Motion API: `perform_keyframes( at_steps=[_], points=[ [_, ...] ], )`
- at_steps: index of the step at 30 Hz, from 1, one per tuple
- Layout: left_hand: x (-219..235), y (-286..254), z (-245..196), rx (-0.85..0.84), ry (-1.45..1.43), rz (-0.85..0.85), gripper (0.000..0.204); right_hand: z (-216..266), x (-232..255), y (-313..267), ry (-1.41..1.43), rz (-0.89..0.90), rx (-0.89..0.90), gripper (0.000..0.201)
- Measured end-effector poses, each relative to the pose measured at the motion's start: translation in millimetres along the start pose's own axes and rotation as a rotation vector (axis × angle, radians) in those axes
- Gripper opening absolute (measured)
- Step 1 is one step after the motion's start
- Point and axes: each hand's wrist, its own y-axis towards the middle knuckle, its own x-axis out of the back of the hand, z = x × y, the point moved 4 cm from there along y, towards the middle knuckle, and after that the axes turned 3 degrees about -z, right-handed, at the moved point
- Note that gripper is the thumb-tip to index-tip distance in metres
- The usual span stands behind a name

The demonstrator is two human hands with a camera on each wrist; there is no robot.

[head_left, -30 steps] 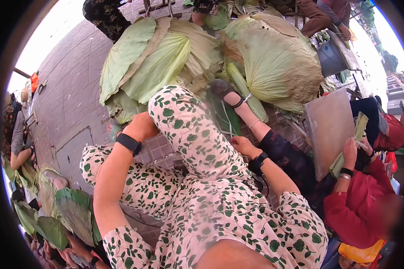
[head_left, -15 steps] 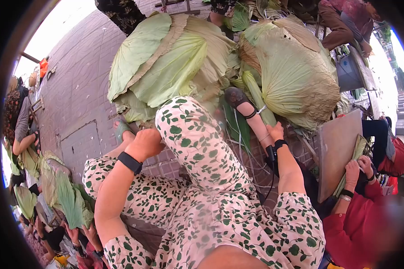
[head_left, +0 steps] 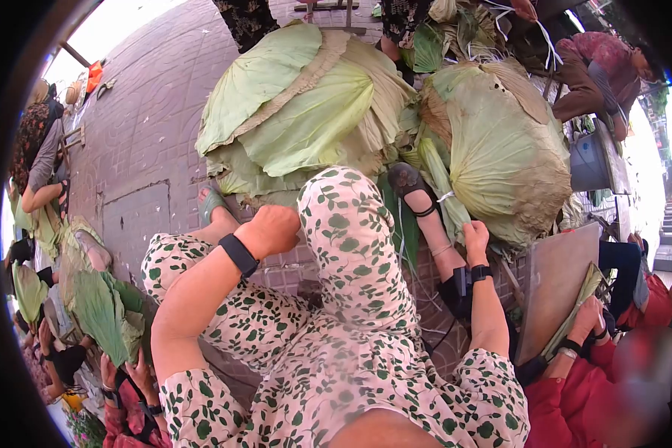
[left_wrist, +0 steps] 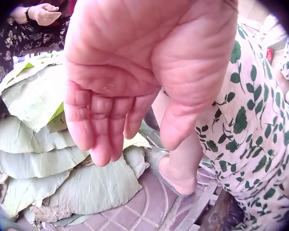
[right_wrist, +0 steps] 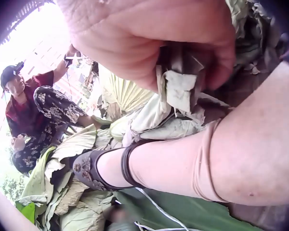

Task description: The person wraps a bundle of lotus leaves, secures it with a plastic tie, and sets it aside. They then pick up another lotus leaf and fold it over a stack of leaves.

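Note:
My right hand (head_left: 476,237) grips the near end of a long rolled bundle of large pale-green leaves (head_left: 439,173), bound with a white tie (head_left: 446,196). In the right wrist view, fingers and thumb wrap around the bundle's cut end (right_wrist: 179,91), close above a person's leg and dark shoe (right_wrist: 89,169). My left hand (head_left: 270,230) holds nothing beside my patterned trouser knee (head_left: 347,216). The left wrist view shows its palm (left_wrist: 144,57) with the fingers relaxed and slightly bent, in front of stacked leaves (left_wrist: 94,190).
Two big heaps of broad leaves stand ahead, one at the left (head_left: 299,112) and one at the right (head_left: 504,149). A flat board (head_left: 560,291) leans at the right near a person in red (head_left: 567,403). Behind it is a grey bucket (head_left: 591,160). More people handle leaves at the left.
My right hand has moved forward from beside my knee to the bundle's near end and now grips it. The left hand stays empty near the knee. The head view has shifted.

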Motion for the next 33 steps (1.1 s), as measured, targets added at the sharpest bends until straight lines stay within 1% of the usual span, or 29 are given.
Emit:
perform_keyframes(
  at_steps=[2, 3, 4, 6, 8, 9, 10, 11, 12, 13, 14, 15, 16, 18, 19, 20, 21, 22, 23, 24, 25, 26, 27, 28, 30, 31, 32, 33],
  points=[
    [11, -3, -9, -0.009, 0.015, -0.032, 0.015, 37, 14, -9, 0.344, 0.093, -0.122, 0.024],
    [14, -4, -12, -0.033, 0.009, -0.071, 0.014, 59, 19, -14, 0.488, 0.111, -0.149, 0.018],
    [17, -7, -13, -0.057, 0.003, -0.108, 0.013, 79, 26, -19, 0.487, 0.110, -0.135, 0.018],
    [16, -6, -12, -0.082, 0.021, -0.152, 0.013, 120, 37, -27, 0.710, 0.200, -0.038, 0.014],
    [21, -5, -11, -0.051, 0.029, -0.124, 0.029, 153, 47, -32, 0.710, 0.173, -0.021, 0.012],
    [26, -6, -11, -0.058, 0.031, -0.153, 0.038, 172, 54, -37, 0.723, 0.175, 0.019, 0.012],
    [31, -7, -12, -0.055, 0.028, -0.172, 0.038, 191, 63, -41, 0.736, 0.178, 0.058, 0.013],
    [36, -8, -10, -0.035, 0.008, -0.264, 0.043, 208, 69, -46, 0.748, 0.193, 0.135, 0.014],
    [43, -9, -10, -0.014, -0.011, -0.353, 0.049, 224, 76, -51, 0.746, 0.195, 0.151, 0.014],
    [49, -9, -11, -0.009, -0.013, -0.366, 0.049, 242, 82, -58, 0.787, 0.215, 0.219, 0.014],
    [58, -11, -13, -0.016, -0.055, -0.433, 0.054, 257, 87, -63, 0.826, 0.236, 0.286, 0.014],
    [65, -14, -15, -0.022, -0.097, -0.500, 0.060, 268, 91, -65, 0.804, 0.254, 0.349, 0.015],
    [69, -15, -16, -0.015, -0.099, -0.510, 0.060, 282, 94, -72, 0.802, 0.261, 0.360, 0.015],
    [83, -23, -19, -0.086, -0.182, -0.752, 0.065, 311, 96, -90, 0.759, 0.296, 0.426, 0.015],
    [85, -23, -19, -0.080, -0.183, -0.761, 0.065, 318, 96, -91, 0.740, 0.309, 0.453, 0.015],
    [90, -26, -19, -0.115, -0.206, -0.853, 0.066, 325, 95, -91, 0.737, 0.315, 0.460, 0.015],
    [93, -30, -18, -0.150, -0.229, -0.945, 0.068, 334, 90, -94, 0.669, 0.390, 0.479, 0.016],
    [96, -31, -17, -0.142, -0.232, -0.951, 0.068, 343, 85, -97, 0.600, 0.464, 0.496, 0.017],
    [99, -33, -16, -0.147, -0.232, -0.991, 0.069, 351, 82, -101, 0.596, 0.473, 0.500, 0.017],
    [103, -36, -15, -0.150, -0.232, -1.030, 0.070, 359, 75, -107, 0.542, 0.546, 0.512, 0.017],
    [105, -37, -13, -0.138, -0.235, -1.033, 0.070, 366, 69, -112, 0.487, 0.619, 0.523, 0.017],
    [107, -40, -13, -0.149, -0.220, -1.068, 0.072, 372, 67, -116, 0.484, 0.630, 0.525, 0.017],
    [109, -42, -13, -0.160, -0.204, -1.102, 0.074, 378, 62, -121, 0.400, 0.695, 0.551, 0.016],
    [110, -45, -11, -0.149, -0.205, -1.103, 0.074, 382, 57, -127, 0.315, 0.757, 0.577, 0.016],
    [111, -47, -11, -0.218, -0.297, -1.022, 0.079, 391, 51, -129, 0.278, 0.803, 0.584, 0.014],
    [112, -50, -9, -0.206, -0.297, -1.019, 0.079, 398, 49, -132, 0.246, 0.848, 0.608, 0.014],
    [109, -47, -9, -0.263, -0.472, -0.801, 0.080, 402, 46, -131, 0.215, 0.895, 0.629, 0.014],
    [105, -46, -11, -0.317, -0.638, -0.578, 0.082, 400, 44, -123, 0.223, 0.927, 0.577, 0.014]
  ],
)
